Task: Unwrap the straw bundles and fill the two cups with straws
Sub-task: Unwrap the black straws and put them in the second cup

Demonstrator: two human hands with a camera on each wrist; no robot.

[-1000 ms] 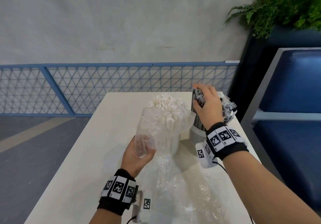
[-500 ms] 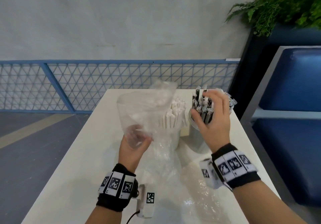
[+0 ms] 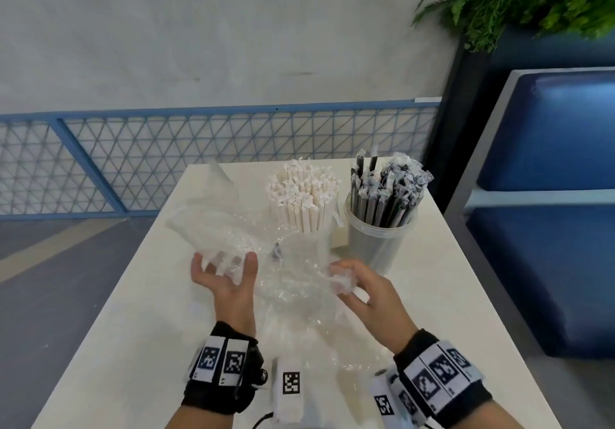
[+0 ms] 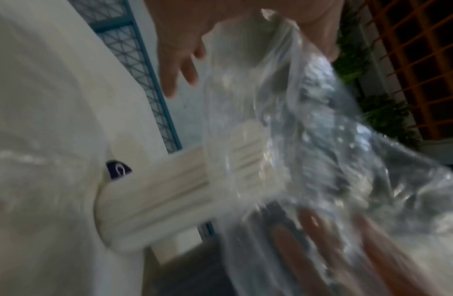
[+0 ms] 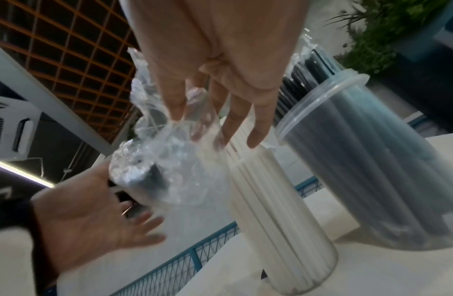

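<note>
White paper-wrapped straws (image 3: 303, 195) stand in the left clear cup (image 5: 296, 240). Black straws (image 3: 386, 195) fill the right clear cup (image 3: 379, 242). A clear plastic wrap (image 3: 213, 225) hangs free in front of the cups, between my hands. My left hand (image 3: 226, 262) is palm up below it, fingers spread, and the wrap's end lies against them. My right hand (image 3: 342, 279) pinches a crumpled part of the wrap (image 5: 169, 144) between thumb and forefinger. In the right wrist view the left hand (image 5: 93, 220) is spread flat under the wrap.
More crumpled clear film (image 3: 299, 329) lies on the white table (image 3: 466, 312) between my wrists. A blue mesh railing (image 3: 199, 162) runs behind the table. A blue bench (image 3: 549, 229) and a plant (image 3: 499, 2) stand to the right.
The wrap has come off the white straws and dropped toward me with my left hand, which has loosened. My right hand left the black straws and took hold of the wrap.
</note>
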